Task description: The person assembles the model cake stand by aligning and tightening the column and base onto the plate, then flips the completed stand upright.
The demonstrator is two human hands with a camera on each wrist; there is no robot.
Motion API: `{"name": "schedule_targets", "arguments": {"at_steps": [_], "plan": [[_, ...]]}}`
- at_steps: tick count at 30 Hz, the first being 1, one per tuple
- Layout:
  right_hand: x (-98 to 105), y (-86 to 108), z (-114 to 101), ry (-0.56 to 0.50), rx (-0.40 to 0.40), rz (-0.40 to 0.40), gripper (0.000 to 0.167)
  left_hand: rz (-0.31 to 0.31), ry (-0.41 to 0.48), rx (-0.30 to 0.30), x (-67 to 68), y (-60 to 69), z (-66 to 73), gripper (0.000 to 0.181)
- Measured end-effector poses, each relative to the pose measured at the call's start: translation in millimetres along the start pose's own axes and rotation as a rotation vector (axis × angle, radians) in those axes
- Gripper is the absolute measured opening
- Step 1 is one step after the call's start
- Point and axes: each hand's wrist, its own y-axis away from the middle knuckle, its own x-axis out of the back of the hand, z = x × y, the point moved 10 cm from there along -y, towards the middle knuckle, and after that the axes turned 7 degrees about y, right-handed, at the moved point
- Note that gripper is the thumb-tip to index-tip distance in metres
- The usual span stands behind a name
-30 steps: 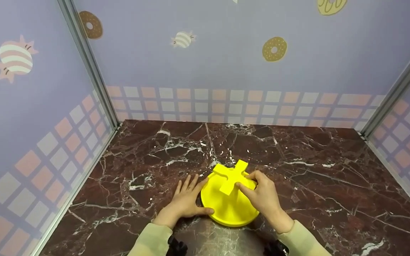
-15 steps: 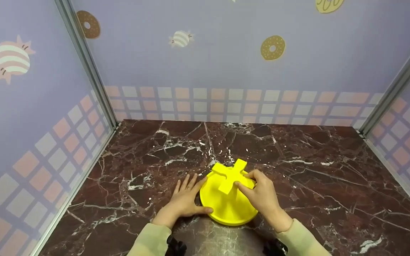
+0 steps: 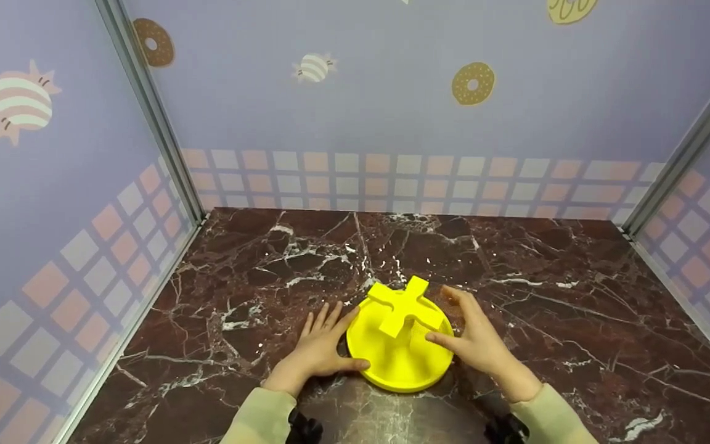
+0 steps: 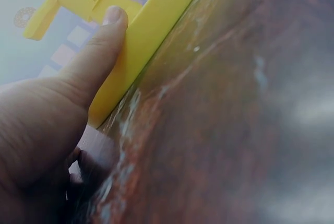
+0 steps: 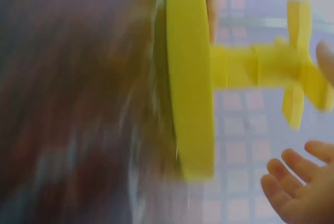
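Note:
A yellow round base [image 3: 395, 371] with a raised rim lies on the table. From its middle rises a thick yellow post [image 5: 242, 70], topped by a yellow cross-shaped handle [image 3: 400, 306]. My left hand [image 3: 321, 353] rests at the base's left edge; its thumb [image 4: 99, 57] presses on the rim and the other fingers are spread beside it. On the opposite side my right hand [image 3: 484, 342] is spread around the cross, holding nothing. Its thumb tip is near one arm of the cross; whether they touch I cannot tell.
The dark red marbled table [image 3: 577, 345] extends on all sides. Small white specks [image 3: 386, 262] are scattered behind the base. Lilac panels [image 3: 379, 111] with metal corner posts [image 3: 164, 123] stand at the back and both sides.
My right hand has let go of the cross-shaped handle and moved right, its thumb and fingers spreading apart. My left hand stays at the rim, and the base keeps its place.

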Motion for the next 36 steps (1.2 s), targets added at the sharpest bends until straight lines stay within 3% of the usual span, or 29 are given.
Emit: {"name": "schedule_targets", "arguments": {"at_steps": [9,15,22,28,36], "plan": [[-18,12.5,28,0.075,-0.043,-0.329,0.128,-0.008,0.022,0.003,1.1,0.8,-0.1,0.114],[-30,19.4,35,0.082,-0.06,-0.438,0.138,-0.013,0.035,-0.004,1.0,1.2,-0.4,0.118],[-37,23.4,38,0.125,-0.05,-0.505,0.134,-0.027,0.051,-0.035,0.4,2.0,-0.5,0.13],[-39,25.9,46,0.17,-0.109,-0.537,0.126,-0.014,0.066,-0.054,0.5,1.4,0.7,0.135],[-35,23.0,45,0.202,-0.119,-0.49,0.121,0.018,0.138,-0.037,2.3,0.7,2.1,0.133]]}}
